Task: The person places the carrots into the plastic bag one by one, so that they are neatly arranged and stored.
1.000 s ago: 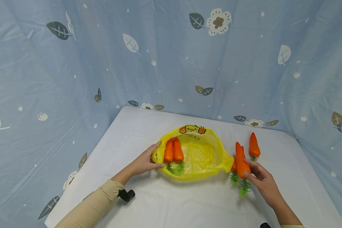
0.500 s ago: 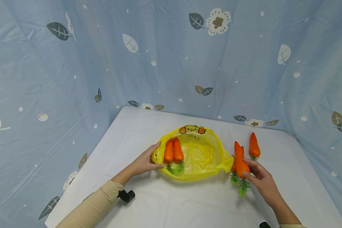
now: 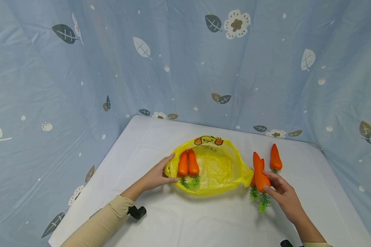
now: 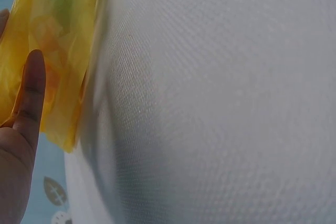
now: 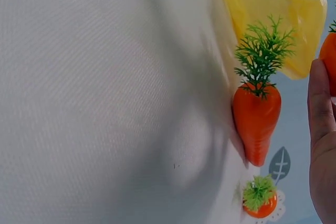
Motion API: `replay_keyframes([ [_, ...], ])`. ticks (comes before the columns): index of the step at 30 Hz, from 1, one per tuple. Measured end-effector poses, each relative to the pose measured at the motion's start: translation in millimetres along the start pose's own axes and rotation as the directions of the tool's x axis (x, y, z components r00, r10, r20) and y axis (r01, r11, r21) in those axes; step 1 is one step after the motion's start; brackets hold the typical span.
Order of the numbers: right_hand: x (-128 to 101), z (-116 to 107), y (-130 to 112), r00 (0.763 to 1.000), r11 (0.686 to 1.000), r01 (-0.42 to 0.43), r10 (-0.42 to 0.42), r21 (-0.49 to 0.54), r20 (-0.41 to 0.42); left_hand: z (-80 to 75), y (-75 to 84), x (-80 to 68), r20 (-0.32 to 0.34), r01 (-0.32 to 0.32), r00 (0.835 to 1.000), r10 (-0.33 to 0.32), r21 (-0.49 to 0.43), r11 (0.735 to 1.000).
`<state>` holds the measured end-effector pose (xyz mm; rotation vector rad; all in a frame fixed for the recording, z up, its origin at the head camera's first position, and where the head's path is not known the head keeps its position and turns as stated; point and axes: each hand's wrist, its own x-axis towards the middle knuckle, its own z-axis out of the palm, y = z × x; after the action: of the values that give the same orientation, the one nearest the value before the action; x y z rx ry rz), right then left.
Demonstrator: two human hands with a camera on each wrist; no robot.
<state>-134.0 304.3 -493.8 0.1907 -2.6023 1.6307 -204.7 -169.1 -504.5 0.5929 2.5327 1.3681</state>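
Note:
A yellow plastic bag (image 3: 217,168) lies with its mouth wide, and two toy carrots, one being this orange carrot (image 3: 193,163), rest side by side inside it. My left hand (image 3: 157,176) holds the bag's left side, thumb along the near edge; in the left wrist view the thumb (image 4: 32,90) presses the yellow film. Between thumb and fingers my right hand (image 3: 284,193) pinches a carrot (image 3: 261,178) by its thick end, green leaves (image 3: 263,202) hanging toward me. This carrot partly hides another carrot (image 3: 253,180) beside the bag's right corner.
One more carrot (image 3: 275,157) lies farther back on the right. The white table (image 3: 204,219) carries everything, with a patterned blue curtain (image 3: 185,68) standing behind and at the sides. A black wrist device (image 3: 137,212) shows at the left sleeve.
My right hand has shifted the held carrot slightly left and away from me, toward the bag. The left hand, the bag and the carrots inside stay as they were.

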Motion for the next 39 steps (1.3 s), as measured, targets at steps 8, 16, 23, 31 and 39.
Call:
replay_keyframes([
  [8, 0.6, 2.0, -4.9, 1.0, 1.0, 0.018, -0.018, 0.022, 0.002, 0.7, -2.4, 0.3, 0.001, -0.011, 1.0, 0.011, 0.0, 1.0],
  [16, 0.9, 3.0, -6.5, 0.999, 0.998, 0.039, -0.039, 0.048, 0.016, 0.6, -1.7, 0.2, 0.006, -0.002, 1.0, 0.002, 0.001, 1.0],
  [23, 1.5, 3.2, -9.8, 0.998, 0.997, 0.056, -0.056, 0.047, 0.017, 0.6, -1.8, 0.2, 0.006, 0.005, 1.0, -0.005, 0.01, 1.0],
  [31, 4.2, 5.8, -16.1, 0.996, 0.996, 0.083, -0.084, 0.039, 0.012, 0.3, -0.8, 0.2, 0.008, 0.012, 1.0, -0.012, 0.019, 1.0],
  [39, 6.3, 8.0, -18.9, 0.993, 0.991, 0.112, -0.114, 0.07, 0.019, 0.0, 0.3, 0.1, 0.011, 0.004, 1.0, -0.004, 0.015, 1.0],
])
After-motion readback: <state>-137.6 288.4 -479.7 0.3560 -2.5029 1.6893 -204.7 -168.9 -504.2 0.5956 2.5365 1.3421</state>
